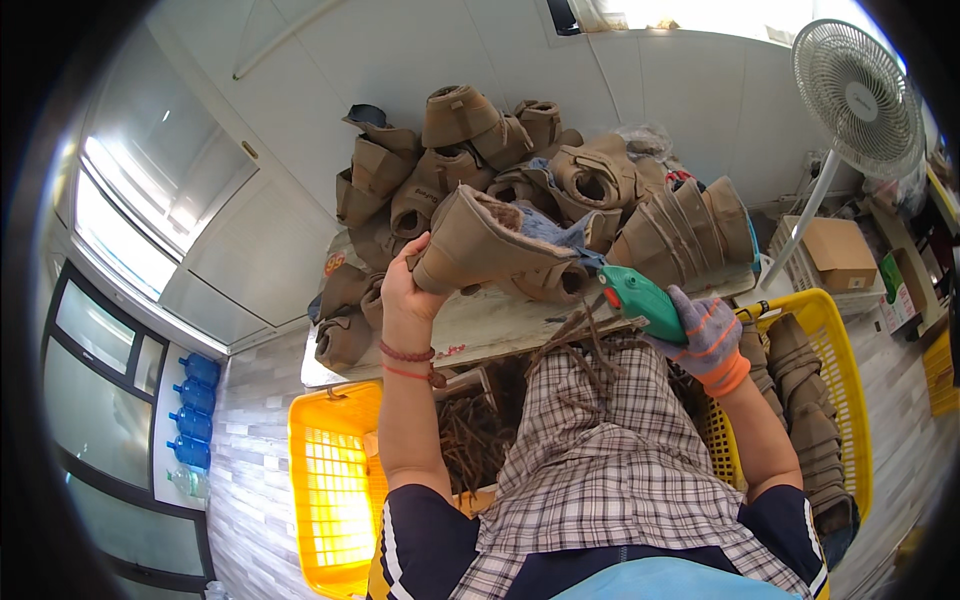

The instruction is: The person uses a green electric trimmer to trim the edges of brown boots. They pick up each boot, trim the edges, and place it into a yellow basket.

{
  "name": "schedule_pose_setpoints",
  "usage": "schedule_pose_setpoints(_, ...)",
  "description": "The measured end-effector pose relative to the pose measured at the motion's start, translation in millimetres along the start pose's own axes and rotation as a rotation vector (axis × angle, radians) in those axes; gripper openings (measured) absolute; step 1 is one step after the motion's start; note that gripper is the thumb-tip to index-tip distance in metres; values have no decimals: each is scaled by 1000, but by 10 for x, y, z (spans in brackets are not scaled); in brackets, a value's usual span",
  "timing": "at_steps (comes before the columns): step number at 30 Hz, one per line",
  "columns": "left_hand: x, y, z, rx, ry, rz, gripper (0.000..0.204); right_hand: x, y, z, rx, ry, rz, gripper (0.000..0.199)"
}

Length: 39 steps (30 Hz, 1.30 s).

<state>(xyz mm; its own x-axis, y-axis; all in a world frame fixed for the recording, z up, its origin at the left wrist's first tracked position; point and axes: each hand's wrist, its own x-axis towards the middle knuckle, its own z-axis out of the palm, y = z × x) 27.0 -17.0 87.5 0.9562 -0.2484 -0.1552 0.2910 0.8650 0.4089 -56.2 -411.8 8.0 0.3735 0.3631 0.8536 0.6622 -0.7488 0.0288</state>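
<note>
My left hand (405,283), bare with red cords at the wrist, grips the toe end of a tan suede boot (490,245) with a fleecy lining and holds it lifted over the table edge. My right hand (708,338), in a grey glove with orange cuff, is closed around a green handheld tool (638,297) whose tip points at the boot's opening. Brown laces (585,345) lie on my checked apron under the tool.
A big pile of tan boots (520,160) covers the white table (480,325). A yellow crate (330,490) sits at lower left, another yellow crate (835,330) with boots at right. A standing fan (858,95), a cardboard box (840,252) and blue water bottles (190,410) are around.
</note>
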Motion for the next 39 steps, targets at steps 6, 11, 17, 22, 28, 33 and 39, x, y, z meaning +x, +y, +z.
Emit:
schedule_pose_setpoints(6,52,-42,-48,60,53,-2,30,-24,55,-12,-15,-33,-25,71)
schedule_pose_setpoints(11,79,-175,-82,123,156,105,30,-63,36,53,12,-14,-47,71)
schedule_pose_setpoints(17,11,-355,22,5,98,31,27,0,-13,82,76,24,-15,72)
schedule_pose_setpoints(22,-90,-533,159,-11,18,77,30,83,-79,121,124,60,0,73)
schedule_pose_setpoints(28,-205,-693,184,36,-158,274,35,185,-175,116,221,29,73,70)
schedule_pose_setpoints(33,-261,-764,127,178,-259,413,40,292,-280,86,356,-5,184,64)
schedule_pose_setpoints(39,-301,-884,90,381,-361,473,42,357,-358,136,514,-120,348,63)
